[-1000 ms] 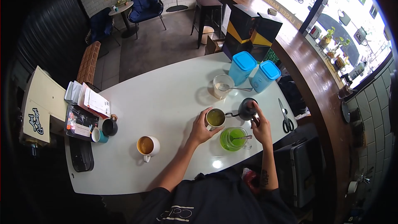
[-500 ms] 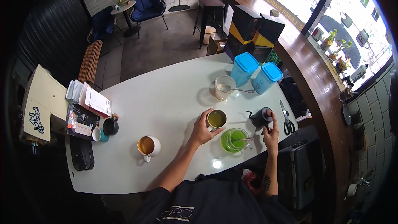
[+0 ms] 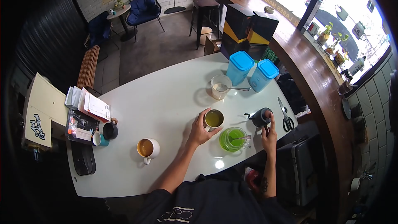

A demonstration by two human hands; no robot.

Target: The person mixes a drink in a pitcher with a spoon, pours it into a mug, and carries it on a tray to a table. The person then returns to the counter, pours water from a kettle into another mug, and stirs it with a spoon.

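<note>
My left hand point(image 3: 202, 130) is wrapped round a cup of green liquid point(image 3: 214, 118). On the right, my right hand point(image 3: 268, 129) grips a dark gooseneck kettle point(image 3: 261, 117), its spout facing left and one finger on its top. Between the hands, nearer to me, stands a glass jug of bright green liquid point(image 3: 232, 139) with a spoon in it. A white mug with brown liquid point(image 3: 148, 148) sits to the left. Beyond the cup is a clear container point(image 3: 219, 87) with a spoon across it.
Two blue-lidded canisters point(image 3: 239, 68) stand at the back right, before dark boxes point(image 3: 237, 27). Scissors point(image 3: 285, 116) lie near the right edge. Papers point(image 3: 96, 105), a teal cup point(image 3: 100, 139) and a dark mug point(image 3: 110, 130) are at the left of the white table point(image 3: 145, 95).
The kettle and my right hand have moved right, away from the cup, and the kettle's spout has left the cup's rim. My left hand stays round the cup. The view has shifted slightly.
</note>
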